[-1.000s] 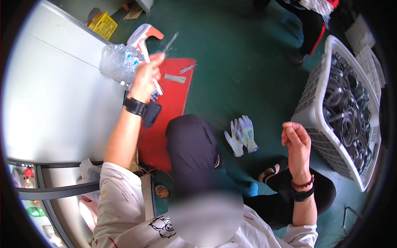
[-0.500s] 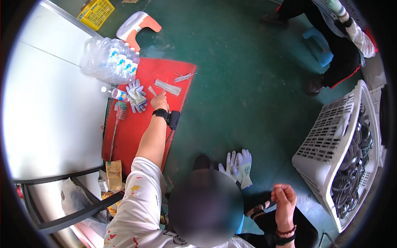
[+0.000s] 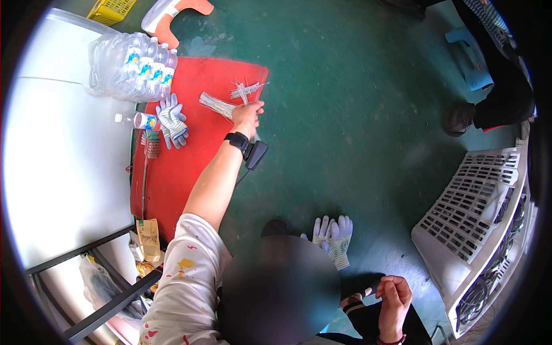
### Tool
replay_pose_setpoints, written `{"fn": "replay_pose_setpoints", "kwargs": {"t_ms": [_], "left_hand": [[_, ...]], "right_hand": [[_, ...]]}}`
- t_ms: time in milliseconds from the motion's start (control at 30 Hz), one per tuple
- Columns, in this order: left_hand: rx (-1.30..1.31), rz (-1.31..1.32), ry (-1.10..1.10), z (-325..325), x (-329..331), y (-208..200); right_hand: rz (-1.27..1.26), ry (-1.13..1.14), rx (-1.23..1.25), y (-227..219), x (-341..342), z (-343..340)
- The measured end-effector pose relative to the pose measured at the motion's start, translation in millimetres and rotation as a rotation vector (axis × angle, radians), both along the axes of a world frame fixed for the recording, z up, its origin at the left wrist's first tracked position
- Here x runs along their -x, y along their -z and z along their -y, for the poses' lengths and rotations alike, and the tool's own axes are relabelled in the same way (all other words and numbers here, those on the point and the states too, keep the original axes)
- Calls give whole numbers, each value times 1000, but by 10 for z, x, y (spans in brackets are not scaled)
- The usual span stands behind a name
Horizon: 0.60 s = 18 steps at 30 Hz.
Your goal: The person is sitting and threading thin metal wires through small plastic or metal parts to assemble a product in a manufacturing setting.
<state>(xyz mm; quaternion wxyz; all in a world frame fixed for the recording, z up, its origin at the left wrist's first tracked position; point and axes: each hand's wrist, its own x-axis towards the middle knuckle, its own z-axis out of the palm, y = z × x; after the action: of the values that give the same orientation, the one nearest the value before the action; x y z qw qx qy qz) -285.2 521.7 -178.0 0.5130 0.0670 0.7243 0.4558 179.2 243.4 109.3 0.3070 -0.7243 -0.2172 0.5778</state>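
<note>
Gloves (image 3: 172, 121) lie on the left of the red mat (image 3: 175, 181); right of them on it, a wire bundle (image 3: 215, 105) looks light, thin and springy, probably easy to bend or scatter, best gripped around mid-length. At the mat's right edge, the left hand (image 3: 247, 118) seems closed around more wires (image 3: 243, 95). Well right of the mat, the right hand (image 3: 395, 302) curls its fingers narrowly, nothing visible inside.

Left hand (image 3: 247, 117) holding thin strips (image 3: 244, 95); red mat (image 3: 184, 172), bottles (image 3: 152, 70)
</note>
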Motion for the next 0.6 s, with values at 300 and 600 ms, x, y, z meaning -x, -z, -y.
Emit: {"fn": "replay_pose_setpoints", "kwargs": {"t_ms": [300, 600], "left_hand": [[-45, -1415, 990, -339, 696, -429], [-22, -1432, 1124, -447, 880, -273]], "right_hand": [[22, -25, 32, 52, 34, -25], [11, -37, 28, 115, 62, -65]]}}
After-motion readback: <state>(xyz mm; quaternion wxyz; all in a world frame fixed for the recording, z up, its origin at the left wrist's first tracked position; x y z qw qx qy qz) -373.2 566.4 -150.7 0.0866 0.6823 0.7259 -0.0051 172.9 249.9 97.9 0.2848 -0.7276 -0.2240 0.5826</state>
